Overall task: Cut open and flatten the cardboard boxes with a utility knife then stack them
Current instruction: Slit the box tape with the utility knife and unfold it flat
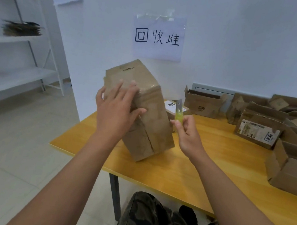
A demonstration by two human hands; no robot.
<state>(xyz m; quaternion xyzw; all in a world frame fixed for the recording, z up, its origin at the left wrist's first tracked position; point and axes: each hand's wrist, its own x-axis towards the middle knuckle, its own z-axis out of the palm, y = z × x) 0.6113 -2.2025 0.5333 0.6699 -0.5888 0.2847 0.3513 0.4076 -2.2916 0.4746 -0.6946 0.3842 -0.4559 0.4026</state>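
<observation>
- Tipping the sealed cardboard box on its lower edge, we prop it near the table's left front corner, leaning away from us toward the wall.
- Our left hand lies flat against the box's near face, fingers spread and straight, thumb out to the side. That is a press, not a grip.
- Our right hand pinches the utility knife between thumb and fingers, yellow-green handle low, blade up, just beside the box's right face and apart from it.
- Judging by how easily one palm holds it tilted, the box seems light and probably empty. The walls look stiff, but the glossy tape over the top would be slick under our fingers.
- We'd say bare cardboard is the better hold, palm high on a face or over a corner, well away from the seam running down the near face, where the blade would likely travel.
- Balanced on one edge, it could skid on the smooth yellow tabletop if we push too hard.
- More opened boxes crowd the table's far right side, not yet flattened, and a handwritten sign hangs on the wall behind.
</observation>
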